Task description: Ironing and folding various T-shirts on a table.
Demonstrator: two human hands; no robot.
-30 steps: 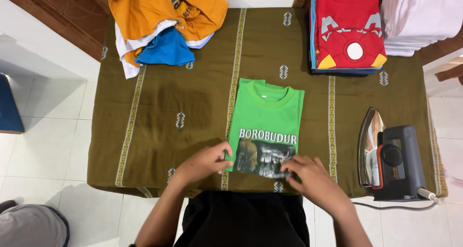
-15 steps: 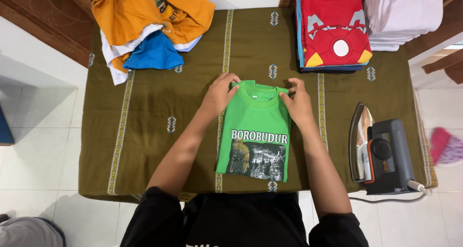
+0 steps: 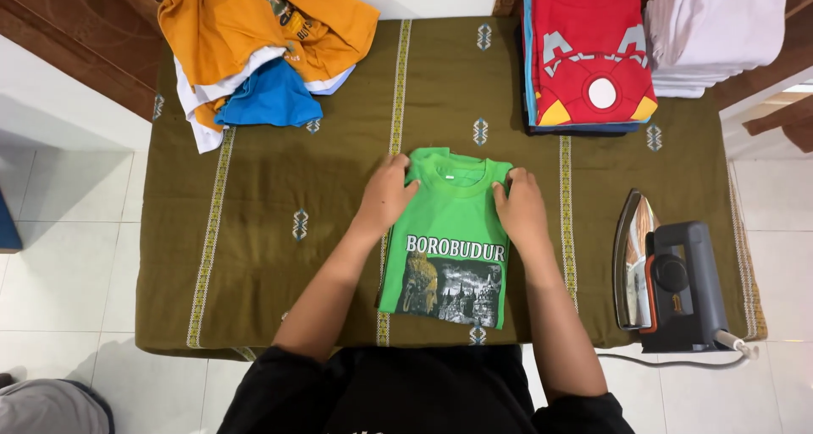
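Folded green T-shirt [image 3: 447, 239], soft knit with a dark printed panel, lying as a neat rectangle on the olive woven table cloth [image 3: 254, 256]; the left hand [image 3: 385, 193] and right hand [image 3: 518, 207] press its upper edges, fingers together and flat, clamped on nothing. Smoothing likely goes best with even palm pressure drawn outward from the collar between the fingertips. Beyond the fingers lie a rumpled orange-and-blue clothes heap [image 3: 258, 53] and a stacked red shirt pile [image 3: 589, 53]; right of them stands a rigid upright iron [image 3: 669, 281].

The white stack [image 3: 720, 27] and orange pile [image 3: 262, 19] run off the top edge.
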